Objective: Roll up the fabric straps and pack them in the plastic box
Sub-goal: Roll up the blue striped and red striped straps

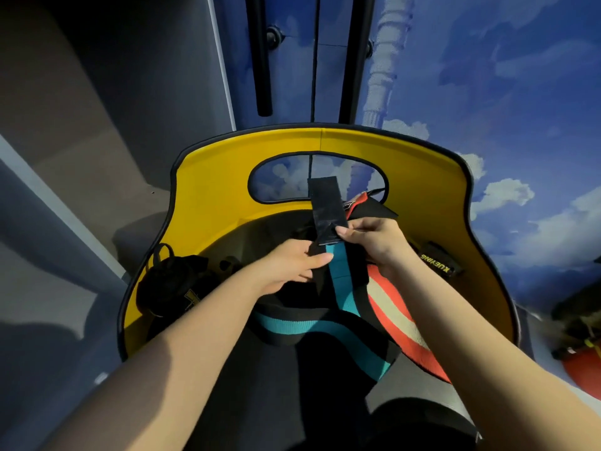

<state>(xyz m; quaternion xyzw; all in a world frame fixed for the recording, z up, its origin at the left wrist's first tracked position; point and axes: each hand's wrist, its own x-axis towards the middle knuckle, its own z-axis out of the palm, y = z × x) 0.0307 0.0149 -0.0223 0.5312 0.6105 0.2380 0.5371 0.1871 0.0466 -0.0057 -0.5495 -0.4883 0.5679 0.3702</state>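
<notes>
Yellow curved plastic seat shell (208, 203) with oval cut-out rings scene; black pouch (169, 281) at left, black strap with yellow lettering (437, 262) at right. Teal-and-black woven fabric strap (341, 278) drapes mid-seat beside orange-and-cream striped strap (396, 307). Left hand (289, 265) and right hand (374, 239) fingers pinch its black hook-and-loop end (327, 209), upright.

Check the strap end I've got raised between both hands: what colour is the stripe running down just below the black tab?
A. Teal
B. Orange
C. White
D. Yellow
A: the black tab, pinched by the right hand and the left hand, leads down into the teal-striped strap; the orange and cream strap lies beside it to the right.
</notes>
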